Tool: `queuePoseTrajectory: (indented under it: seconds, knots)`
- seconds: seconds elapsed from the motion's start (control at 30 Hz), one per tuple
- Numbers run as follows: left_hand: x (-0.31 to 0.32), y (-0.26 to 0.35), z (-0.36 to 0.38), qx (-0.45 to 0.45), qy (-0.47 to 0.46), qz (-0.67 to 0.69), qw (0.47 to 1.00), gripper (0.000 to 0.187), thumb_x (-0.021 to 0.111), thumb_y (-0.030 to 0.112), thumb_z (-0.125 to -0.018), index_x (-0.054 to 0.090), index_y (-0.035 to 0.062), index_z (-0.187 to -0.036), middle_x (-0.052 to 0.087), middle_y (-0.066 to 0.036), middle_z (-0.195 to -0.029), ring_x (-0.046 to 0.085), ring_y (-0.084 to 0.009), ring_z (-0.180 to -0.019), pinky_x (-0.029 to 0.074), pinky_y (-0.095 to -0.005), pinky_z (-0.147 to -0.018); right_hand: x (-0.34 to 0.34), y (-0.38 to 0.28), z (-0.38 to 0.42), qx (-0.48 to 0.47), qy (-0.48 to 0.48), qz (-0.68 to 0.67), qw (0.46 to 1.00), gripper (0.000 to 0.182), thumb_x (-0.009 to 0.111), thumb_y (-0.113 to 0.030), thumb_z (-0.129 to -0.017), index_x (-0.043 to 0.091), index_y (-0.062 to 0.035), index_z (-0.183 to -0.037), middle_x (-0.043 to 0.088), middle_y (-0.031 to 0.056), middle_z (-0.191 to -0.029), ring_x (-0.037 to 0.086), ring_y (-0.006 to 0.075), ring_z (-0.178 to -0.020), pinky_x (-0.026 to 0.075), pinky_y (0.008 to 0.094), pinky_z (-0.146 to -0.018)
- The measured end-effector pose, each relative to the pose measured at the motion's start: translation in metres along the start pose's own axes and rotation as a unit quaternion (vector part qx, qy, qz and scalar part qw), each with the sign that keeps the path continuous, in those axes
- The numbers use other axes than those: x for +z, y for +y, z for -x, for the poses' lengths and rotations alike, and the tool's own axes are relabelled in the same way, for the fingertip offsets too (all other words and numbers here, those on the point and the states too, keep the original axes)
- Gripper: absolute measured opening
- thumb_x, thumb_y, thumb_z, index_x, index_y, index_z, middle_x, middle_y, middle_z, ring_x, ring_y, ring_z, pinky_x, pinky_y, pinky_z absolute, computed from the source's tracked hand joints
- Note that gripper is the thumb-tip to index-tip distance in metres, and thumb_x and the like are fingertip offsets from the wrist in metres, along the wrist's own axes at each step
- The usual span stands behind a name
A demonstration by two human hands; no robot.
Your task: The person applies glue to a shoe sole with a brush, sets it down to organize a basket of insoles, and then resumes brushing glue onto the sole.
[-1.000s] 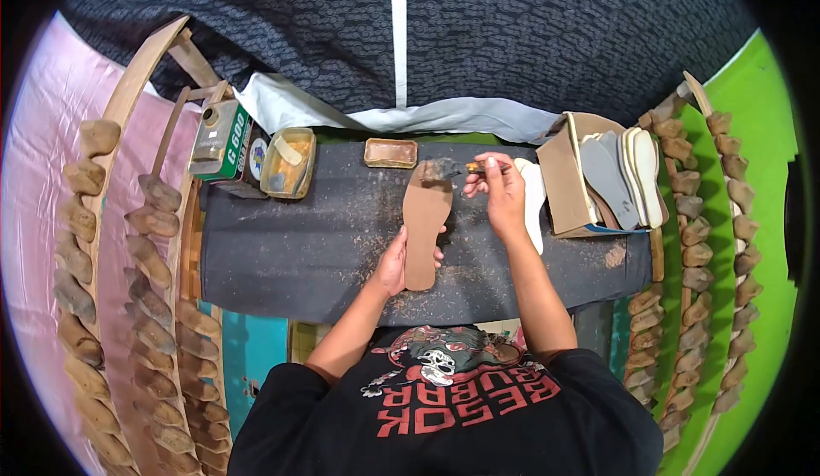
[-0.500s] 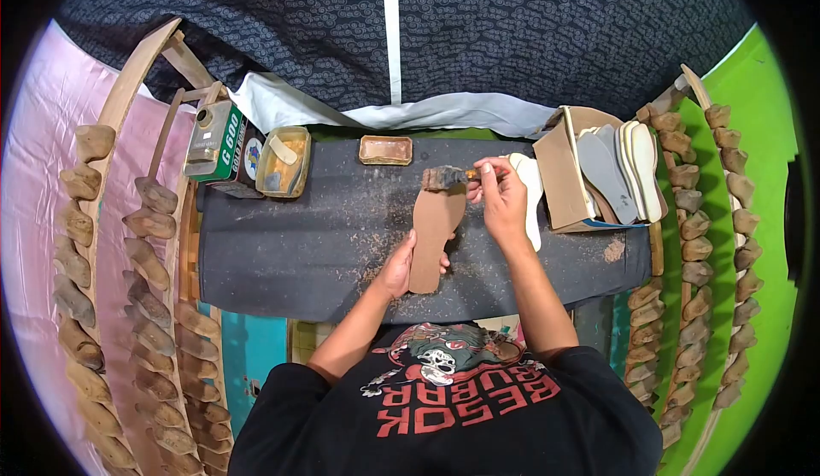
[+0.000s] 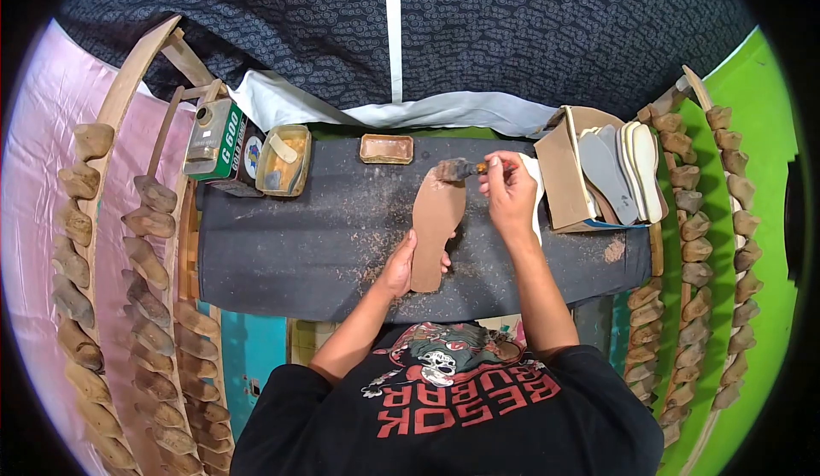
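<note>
A brown shoe insole [image 3: 437, 220] is held over the dark table by my left hand [image 3: 400, 264], thumb on its near side edge and fingertips showing past the opposite edge. My right hand [image 3: 511, 192] is closed around the handle of a brush [image 3: 461, 169]. The bristles lie on the insole's wide far end, where a wet-looking patch shows. Partly hidden behind my right hand, a white insole [image 3: 531, 168] lies on the table.
Beyond the insole sits a small brown dish [image 3: 386, 149]. A green glue can [image 3: 224, 147] and a plastic tub [image 3: 285, 161] stand at left. The cardboard box [image 3: 564, 173] at right holds several insoles. Racks of wooden shoe lasts [image 3: 154, 258] flank the table [image 3: 282, 262], which carries scattered crumbs.
My right hand has shifted slightly right and nearer the far end, taking the brush from the insole's left side toward its right. The insole has barely moved.
</note>
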State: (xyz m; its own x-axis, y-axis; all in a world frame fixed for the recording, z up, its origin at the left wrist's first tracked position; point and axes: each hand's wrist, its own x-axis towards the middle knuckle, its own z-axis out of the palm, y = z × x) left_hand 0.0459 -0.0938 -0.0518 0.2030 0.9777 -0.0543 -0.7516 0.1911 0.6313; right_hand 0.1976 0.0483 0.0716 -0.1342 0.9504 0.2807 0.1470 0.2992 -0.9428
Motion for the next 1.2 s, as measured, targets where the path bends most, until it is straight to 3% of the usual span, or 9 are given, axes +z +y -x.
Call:
queuePoseTrajectory:
  seconds: [0.13, 0.27, 0.33, 0.63, 0.73, 0.87, 0.97, 1.03, 1.2]
  knots:
    - [0.0, 0.002, 0.002, -0.01, 0.009, 0.006, 1.0, 0.058, 0.031, 0.052, -0.108, 0.039, 0.0076, -0.145, 0.056, -0.015, -0.137, 0.067, -0.0228, -0.096, 0.058, -0.0388, -0.083, -0.01, -0.002, -0.004, -0.044, 0.017, 0.026, 0.999, 0.016, 0.057, -0.016, -0.104, 0.064, -0.0018, -0.105, 0.065, 0.0022, -0.081, 0.061, 0.0053, -0.065, 0.049, 0.0199, -0.057]
    - [-0.007, -0.003, 0.002, -0.022, -0.001, 0.0, 1.0, 0.06, 0.029, 0.051, -0.108, 0.042, 0.0041, -0.143, 0.058, -0.015, -0.134, 0.067, -0.0219, -0.096, 0.057, -0.0382, -0.084, 0.013, -0.007, 0.015, 0.011, -0.027, -0.055, 0.998, 0.015, 0.057, -0.014, -0.104, 0.064, -0.0012, -0.105, 0.065, 0.0027, -0.078, 0.061, 0.0055, -0.064, 0.049, 0.0203, -0.057]
    - [-0.008, -0.001, 0.002, -0.035, -0.01, -0.005, 0.999, 0.06, 0.029, 0.051, -0.109, 0.043, 0.003, -0.143, 0.058, -0.015, -0.133, 0.067, -0.0215, -0.096, 0.057, -0.0378, -0.085, 0.016, -0.009, 0.018, 0.004, -0.033, -0.021, 0.999, 0.015, 0.058, -0.014, -0.103, 0.064, -0.0008, -0.105, 0.065, 0.0026, -0.076, 0.061, 0.0057, -0.064, 0.049, 0.0206, -0.057]
    - [-0.002, 0.0, 0.004, -0.019, 0.002, -0.023, 1.0, 0.061, 0.027, 0.05, -0.109, 0.042, 0.0038, -0.145, 0.057, -0.014, -0.135, 0.067, -0.0206, -0.096, 0.057, -0.0375, -0.084, -0.01, -0.001, 0.006, -0.022, 0.03, 0.01, 0.999, 0.014, 0.058, -0.014, -0.103, 0.064, -0.0007, -0.105, 0.064, 0.0026, -0.081, 0.06, 0.0052, -0.063, 0.049, 0.0208, -0.055]
    - [-0.002, -0.002, 0.001, -0.017, -0.012, -0.02, 1.0, 0.059, 0.028, 0.05, -0.109, 0.041, 0.0046, -0.145, 0.057, -0.014, -0.136, 0.067, -0.021, -0.096, 0.057, -0.0378, -0.084, 0.003, -0.011, 0.014, -0.017, -0.017, 0.01, 1.0, 0.016, 0.057, -0.015, -0.104, 0.064, -0.0008, -0.105, 0.064, 0.0029, -0.081, 0.06, 0.0052, -0.064, 0.049, 0.0208, -0.056]
    - [-0.004, 0.004, 0.001, -0.012, -0.014, -0.014, 1.0, 0.058, 0.028, 0.05, -0.109, 0.04, 0.0055, -0.145, 0.057, -0.014, -0.135, 0.066, -0.0216, -0.096, 0.057, -0.0384, -0.084, -0.01, 0.0, -0.002, -0.032, 0.044, 0.022, 0.998, 0.018, 0.056, -0.017, -0.105, 0.064, -0.0009, -0.104, 0.063, 0.0023, -0.077, 0.058, 0.0048, -0.062, 0.048, 0.0203, -0.056]
    - [-0.005, 0.006, 0.003, -0.02, -0.017, -0.009, 1.0, 0.057, 0.029, 0.05, -0.109, 0.039, 0.0065, -0.145, 0.056, -0.014, -0.135, 0.066, -0.0226, -0.096, 0.057, -0.0391, -0.084, -0.022, -0.009, -0.003, -0.008, 0.035, 0.022, 0.999, 0.019, 0.056, -0.018, -0.105, 0.064, -0.0011, -0.102, 0.063, 0.0019, -0.076, 0.057, 0.0047, -0.061, 0.046, 0.0202, -0.054]
    - [-0.004, 0.007, 0.005, -0.01, -0.005, 0.005, 1.0, 0.058, 0.028, 0.051, -0.108, 0.039, 0.0071, -0.144, 0.056, -0.014, -0.136, 0.066, -0.0231, -0.096, 0.057, -0.0394, -0.084, -0.026, -0.012, 0.005, 0.025, -0.042, 0.037, 0.998, 0.019, 0.055, -0.017, -0.105, 0.063, -0.0013, -0.1, 0.063, 0.0017, -0.076, 0.056, 0.0044, -0.06, 0.045, 0.0201, -0.053]
    - [-0.009, 0.004, 0.008, -0.016, -0.01, 0.001, 1.0, 0.059, 0.028, 0.051, -0.108, 0.038, 0.0072, -0.146, 0.056, -0.015, -0.136, 0.066, -0.0233, -0.095, 0.057, -0.0391, -0.084, -0.025, -0.015, 0.0, 0.026, -0.045, 0.047, 0.998, 0.019, 0.055, -0.017, -0.105, 0.063, -0.0013, -0.098, 0.061, 0.0007, -0.073, 0.055, 0.004, -0.059, 0.043, 0.0205, -0.052]
